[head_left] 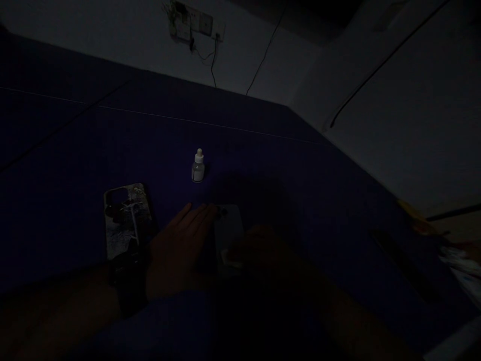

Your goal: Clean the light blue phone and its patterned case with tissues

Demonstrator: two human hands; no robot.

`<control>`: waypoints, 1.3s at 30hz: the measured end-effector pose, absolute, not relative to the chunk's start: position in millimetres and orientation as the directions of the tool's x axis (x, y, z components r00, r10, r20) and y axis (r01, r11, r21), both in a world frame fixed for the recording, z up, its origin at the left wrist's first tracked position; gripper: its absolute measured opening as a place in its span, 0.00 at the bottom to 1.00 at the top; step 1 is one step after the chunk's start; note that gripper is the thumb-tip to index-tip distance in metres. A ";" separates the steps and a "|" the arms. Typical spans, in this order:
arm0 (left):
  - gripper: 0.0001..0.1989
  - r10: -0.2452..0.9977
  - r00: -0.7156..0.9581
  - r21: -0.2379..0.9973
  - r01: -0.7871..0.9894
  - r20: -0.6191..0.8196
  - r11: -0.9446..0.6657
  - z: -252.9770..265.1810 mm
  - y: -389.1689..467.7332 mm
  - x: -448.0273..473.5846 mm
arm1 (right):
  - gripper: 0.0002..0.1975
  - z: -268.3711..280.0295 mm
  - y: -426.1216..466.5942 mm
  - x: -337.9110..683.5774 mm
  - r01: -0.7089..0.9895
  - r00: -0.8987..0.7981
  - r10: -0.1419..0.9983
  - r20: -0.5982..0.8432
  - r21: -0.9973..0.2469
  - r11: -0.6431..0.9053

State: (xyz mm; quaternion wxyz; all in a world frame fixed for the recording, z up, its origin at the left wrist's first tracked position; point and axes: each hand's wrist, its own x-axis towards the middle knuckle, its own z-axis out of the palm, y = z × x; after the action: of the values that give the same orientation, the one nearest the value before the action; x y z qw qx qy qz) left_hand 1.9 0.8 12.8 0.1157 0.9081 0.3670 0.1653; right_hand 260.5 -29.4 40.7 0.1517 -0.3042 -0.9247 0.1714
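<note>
The scene is very dark. A smartphone (230, 225) lies back side up on the blue surface, its camera lenses at the top left. Flat beside it, my left hand (180, 245) has its fingers stretched out, with the fingertips at the phone's upper left edge. My right hand (259, 245) is bent over the lower part of the phone, its fingers closed on a small whitish wipe (228, 256) pressed to the phone's back. Shadow hides most of the right fingers. Left of my left hand lies a patterned phone case (126, 218), partly behind the wrist.
A small dropper bottle (198, 166) stands upright beyond the phone. At the right lies a long dark flat object (404, 263), near a heap of bags or cloth (464, 265). Wall sockets (201, 22) with hanging cables are at the back.
</note>
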 end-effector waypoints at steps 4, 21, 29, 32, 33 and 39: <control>0.58 0.701 0.683 0.332 0.625 0.207 -0.707 13.2 0.5 2.2 | 0.15 40.3 -31.6 256.9 0.429 -0.822 0.539 0.184 -0.422 0.798; 0.57 0.704 0.673 0.342 0.622 0.228 -0.705 16.3 -0.8 3.8 | 0.12 46.0 -33.3 269.7 0.442 -0.818 0.543 0.187 -0.399 0.803; 0.58 0.706 0.673 0.343 0.625 0.219 -0.702 14.6 -0.4 5.1 | 0.16 41.2 -29.2 289.6 0.497 -0.805 0.560 0.196 -0.293 0.817; 0.58 0.709 0.670 0.343 0.628 0.220 -0.699 15.1 0.1 4.1 | 0.16 44.4 -32.3 285.4 0.434 -0.852 0.499 0.158 -0.319 0.842; 0.58 0.708 0.670 0.344 0.626 0.223 -0.700 15.1 0.2 3.7 | 0.15 46.1 -32.9 285.4 0.425 -0.856 0.495 0.148 -0.343 0.837; 0.59 0.694 0.674 0.356 0.602 0.253 -0.715 13.0 0.6 1.6 | 0.15 47.8 -30.9 290.0 0.524 -0.795 0.587 0.153 -0.316 0.791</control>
State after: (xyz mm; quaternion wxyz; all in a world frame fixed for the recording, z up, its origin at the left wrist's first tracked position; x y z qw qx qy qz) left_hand 1.6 0.6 13.0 0.1222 0.9067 0.3574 0.1876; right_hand 290.0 -30.9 47.8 0.1226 -0.2961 -0.9384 0.1294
